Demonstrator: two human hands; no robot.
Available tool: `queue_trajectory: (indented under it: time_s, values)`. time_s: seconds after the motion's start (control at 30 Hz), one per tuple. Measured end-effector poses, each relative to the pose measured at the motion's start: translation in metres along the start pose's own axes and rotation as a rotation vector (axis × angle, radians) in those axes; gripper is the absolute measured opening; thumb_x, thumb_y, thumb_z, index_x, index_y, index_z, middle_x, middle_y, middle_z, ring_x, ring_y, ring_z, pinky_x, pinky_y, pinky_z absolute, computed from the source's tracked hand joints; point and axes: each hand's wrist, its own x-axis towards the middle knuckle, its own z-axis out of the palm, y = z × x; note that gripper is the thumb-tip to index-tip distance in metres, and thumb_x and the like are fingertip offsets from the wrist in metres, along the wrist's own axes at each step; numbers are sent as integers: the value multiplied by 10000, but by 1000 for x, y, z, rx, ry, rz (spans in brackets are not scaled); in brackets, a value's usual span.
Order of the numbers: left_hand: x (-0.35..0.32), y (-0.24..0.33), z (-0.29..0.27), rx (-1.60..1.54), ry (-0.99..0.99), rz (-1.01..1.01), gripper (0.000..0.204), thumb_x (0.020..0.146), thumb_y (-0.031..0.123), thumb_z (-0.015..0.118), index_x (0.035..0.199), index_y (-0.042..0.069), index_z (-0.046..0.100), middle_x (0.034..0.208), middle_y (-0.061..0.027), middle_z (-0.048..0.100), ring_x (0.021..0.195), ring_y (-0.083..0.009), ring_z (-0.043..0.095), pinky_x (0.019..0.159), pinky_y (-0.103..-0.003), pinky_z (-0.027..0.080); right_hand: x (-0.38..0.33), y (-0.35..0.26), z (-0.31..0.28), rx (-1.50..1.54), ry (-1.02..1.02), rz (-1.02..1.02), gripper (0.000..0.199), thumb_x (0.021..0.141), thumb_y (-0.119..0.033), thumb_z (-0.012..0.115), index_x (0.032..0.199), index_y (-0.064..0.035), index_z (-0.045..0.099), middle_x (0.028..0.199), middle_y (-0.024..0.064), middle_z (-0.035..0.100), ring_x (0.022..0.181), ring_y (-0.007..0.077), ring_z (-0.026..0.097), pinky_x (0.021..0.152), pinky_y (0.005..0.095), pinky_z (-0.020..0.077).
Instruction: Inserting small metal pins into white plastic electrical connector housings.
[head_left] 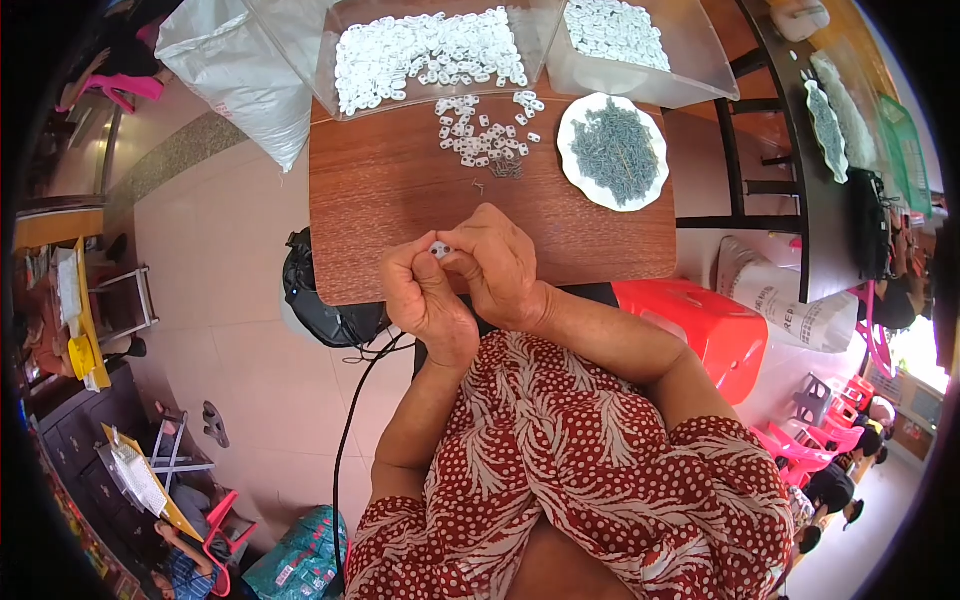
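Over the near part of the brown wooden table (370, 190), my two hands meet at a small white plastic piece (440, 249) with dark holes. The thumb and fingertips of my left hand (430, 305) pinch it from the left. From the right, my right hand (500, 265) closes on it with thumb and bent forefinger; whether a screw is also between those fingers is hidden. Beyond my hands lie loose white plastic pieces (485, 135), with a little heap of screws (507, 170) at their near edge. A scalloped white plate (575, 175) at the right holds many grey screws (618, 145).
Two clear plastic bins (327, 60) full of white pieces stand along the far edge. A white sack (225, 75) hangs at the far left. Red stools (690, 330) are at the right, a black bag (325, 295) at the left. Other people sit at tables around.
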Motion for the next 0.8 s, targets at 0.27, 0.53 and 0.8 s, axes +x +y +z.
queue_trajectory:
  time_s: [0.27,0.53,0.8]
  values:
    - [2,-27,-2,-173,-188,-503,208,936,156,503,1015,-22,575,834,-16,551,709,-55,470,641,-193,410,-25,11,-14,523,31,1003,144,792,24,616,932,-5,604,824,38,613,742,100,568,668,224,462]
    - [48,-92,9,399,-226,-124,187,820,49,588,1007,39,603,862,-83,588,738,-198,553,670,-294,447,30,74,-111,37,158,822,131,805,-28,615,924,19,641,844,16,628,778,76,556,699,212,448]
    - [95,-139,40,836,-317,158,172,722,87,667,877,145,619,768,-75,526,770,-285,536,622,-411,435,100,166,-178,-479,192,528,184,791,-60,636,964,0,637,761,21,606,703,83,533,641,221,429]
